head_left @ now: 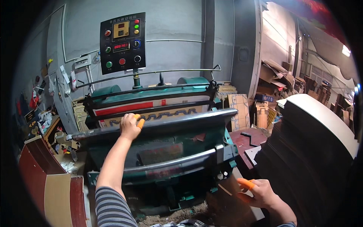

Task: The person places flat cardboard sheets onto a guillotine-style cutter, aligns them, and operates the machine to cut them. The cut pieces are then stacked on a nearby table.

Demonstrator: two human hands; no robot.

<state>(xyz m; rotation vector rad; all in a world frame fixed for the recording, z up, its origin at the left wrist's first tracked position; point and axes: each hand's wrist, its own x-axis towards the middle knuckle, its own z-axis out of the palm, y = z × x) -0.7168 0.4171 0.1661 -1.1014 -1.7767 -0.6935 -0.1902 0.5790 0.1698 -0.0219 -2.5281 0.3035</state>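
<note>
A green die-cutting press stands in front of me, its jaw tilted open at the top. My left hand reaches to the upper edge of its near plate. Orange covers show on its thumb and a finger, which are slightly apart; I see nothing between them, and the other fingertips are partly hidden. Inside the jaw lies a tan die board with dark wavy blades. At the lower right, my right hand is open, orange covers on thumb and forefinger, above a brownish board.
A tall stack of dark sheets with a pale top rises at the right. A black control panel stands above the press. Beside it is a reddish table with a bent black handle. Curved boards lean at the lower left.
</note>
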